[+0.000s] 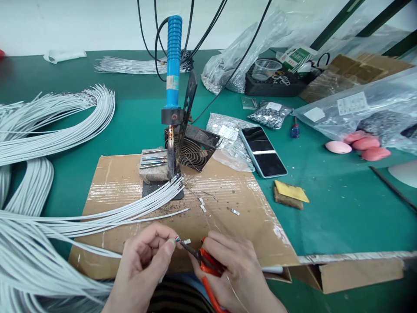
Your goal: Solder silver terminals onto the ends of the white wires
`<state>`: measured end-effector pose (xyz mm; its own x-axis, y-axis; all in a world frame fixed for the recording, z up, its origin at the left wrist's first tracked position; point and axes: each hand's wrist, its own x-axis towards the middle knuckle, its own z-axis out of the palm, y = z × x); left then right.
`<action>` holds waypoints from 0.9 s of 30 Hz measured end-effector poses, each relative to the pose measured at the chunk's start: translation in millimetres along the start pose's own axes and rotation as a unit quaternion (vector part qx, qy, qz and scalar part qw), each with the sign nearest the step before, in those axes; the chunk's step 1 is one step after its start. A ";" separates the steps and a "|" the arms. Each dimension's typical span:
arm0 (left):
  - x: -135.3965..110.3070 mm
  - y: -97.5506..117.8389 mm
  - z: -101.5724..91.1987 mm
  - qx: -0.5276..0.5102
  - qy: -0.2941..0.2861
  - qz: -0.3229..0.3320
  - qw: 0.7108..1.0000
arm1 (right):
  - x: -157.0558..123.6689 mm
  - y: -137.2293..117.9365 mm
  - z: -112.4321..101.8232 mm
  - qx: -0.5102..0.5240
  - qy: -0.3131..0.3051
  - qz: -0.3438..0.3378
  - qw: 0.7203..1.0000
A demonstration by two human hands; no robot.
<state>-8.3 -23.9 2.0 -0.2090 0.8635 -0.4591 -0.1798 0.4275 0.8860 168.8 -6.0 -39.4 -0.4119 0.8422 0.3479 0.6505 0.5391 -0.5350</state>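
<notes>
My left hand (145,261) pinches the stripped end of a white cable (177,239) between thumb and forefinger, near the front edge of a cardboard sheet (228,217). My right hand (234,269) is closed on red-handled cutters (205,265), whose dark tips reach the cable end. A small white cut piece (186,241) lies just beside the tips. A bundle of white cables (130,213) fans across the cardboard from the left toward the base of an upright blue-handled soldering iron (172,87) on its stand.
Large coils of white cable (48,126) fill the left of the green table. A small fan (195,150), a phone (263,152), a yellow sponge (289,193), plastic bags (358,108), pink objects (365,145) and a cardboard box (355,269) lie at centre and right.
</notes>
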 end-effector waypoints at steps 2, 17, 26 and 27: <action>0.2 -1.0 -0.9 -0.003 -0.007 -0.001 1.000 | -0.5 -0.5 -0.8 -0.001 0.004 0.003 1.000; -0.7 -0.7 -1.9 0.022 -0.004 0.012 1.000 | 2.2 -2.3 0.3 0.026 0.011 0.013 1.000; -2.1 -4.1 3.1 0.014 0.015 0.022 1.000 | -16.5 -5.2 26.5 0.077 0.080 0.045 0.993; -2.2 -5.5 1.6 0.011 0.020 0.025 0.999 | -19.2 -3.0 24.3 0.084 0.079 0.054 0.992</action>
<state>-5.4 -27.8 -1.8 -0.2551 0.8729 -0.4158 -0.1479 0.3898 0.9089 159.2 -23.6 -63.2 -0.2315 0.8913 0.3899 0.5646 0.4495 -0.6923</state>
